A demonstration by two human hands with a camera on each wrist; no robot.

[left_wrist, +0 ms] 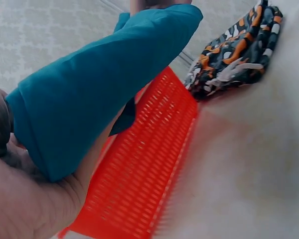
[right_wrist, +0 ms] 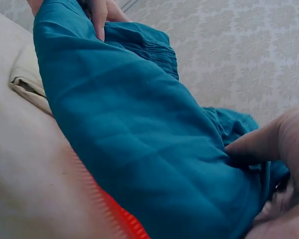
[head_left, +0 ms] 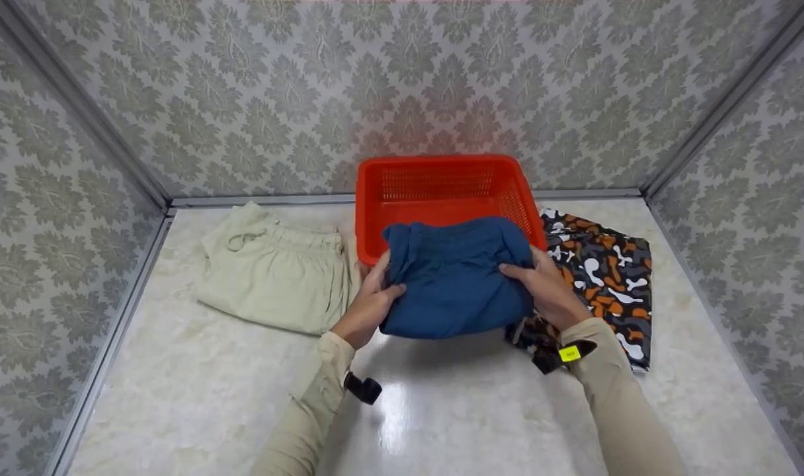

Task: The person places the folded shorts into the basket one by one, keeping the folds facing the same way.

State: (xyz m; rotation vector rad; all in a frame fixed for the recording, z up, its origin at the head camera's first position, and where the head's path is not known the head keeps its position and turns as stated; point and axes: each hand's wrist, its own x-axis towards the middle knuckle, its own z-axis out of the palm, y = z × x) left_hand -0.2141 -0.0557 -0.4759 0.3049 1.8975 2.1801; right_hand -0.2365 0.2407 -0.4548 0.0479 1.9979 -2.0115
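Folded blue shorts (head_left: 455, 284) with a gathered waistband are held up between both hands, over the near edge of a red plastic basket (head_left: 369, 198). My left hand (head_left: 370, 301) grips their left side, thumb on top and fingers underneath. On the right side my right hand (head_left: 551, 287) pinches the cloth the same way. The right wrist view shows the right thumb (right_wrist: 259, 144) pressing into the blue fabric (right_wrist: 134, 134). In the left wrist view the shorts (left_wrist: 84, 94) hang above the basket's slotted wall (left_wrist: 139, 159). The shorts hide part of the basket's front.
Cream drawstring shorts (head_left: 276, 277) lie flat left of the basket. Camouflage-patterned shorts (head_left: 607, 277) in orange, black and white lie to the right, partly behind my right wrist. Patterned panels (head_left: 415, 79) enclose the pale tabletop (head_left: 455, 423) at the back and sides.
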